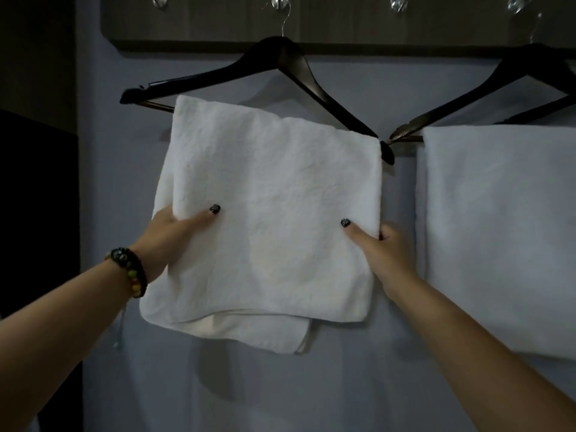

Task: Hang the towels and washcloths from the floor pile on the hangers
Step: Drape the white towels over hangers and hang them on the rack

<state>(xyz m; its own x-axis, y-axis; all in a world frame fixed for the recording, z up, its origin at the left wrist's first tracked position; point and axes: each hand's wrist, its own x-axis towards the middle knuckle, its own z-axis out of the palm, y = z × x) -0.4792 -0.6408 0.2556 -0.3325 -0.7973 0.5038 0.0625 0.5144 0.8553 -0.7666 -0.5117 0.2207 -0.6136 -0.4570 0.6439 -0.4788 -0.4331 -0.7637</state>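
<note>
Forearms both reach up and forward from the bottom corners toward the dark hanger [280,62], which hangs by a wire hook from a wooden rail [343,23] on the blue-grey wall.

Left hand [174,232]: wrist wears a beaded bracelet [131,271]. Hand below the hanger's left end, closed on the left edge of the white towel [271,213]; thumb lies flat across the front face, fingers hidden behind the cloth.

Right hand [383,254]: below the hanger's right tip, pinching the towel's right edge the same way, thumb on front, fingers tucked behind. Both thumbnails dark-painted.

Towel draped over the hanger's lower bar, folded double; front layer hangs slanted, following the tilted bar, left end higher. Back layer shows below the front hem, a little longer.

Second hanger [511,85] to the right of the first, tips nearly touching, carrying another white towel [505,229] that hangs flat and runs out of frame. Clear glass hooks [399,3] line the rail above the hangers.
</note>
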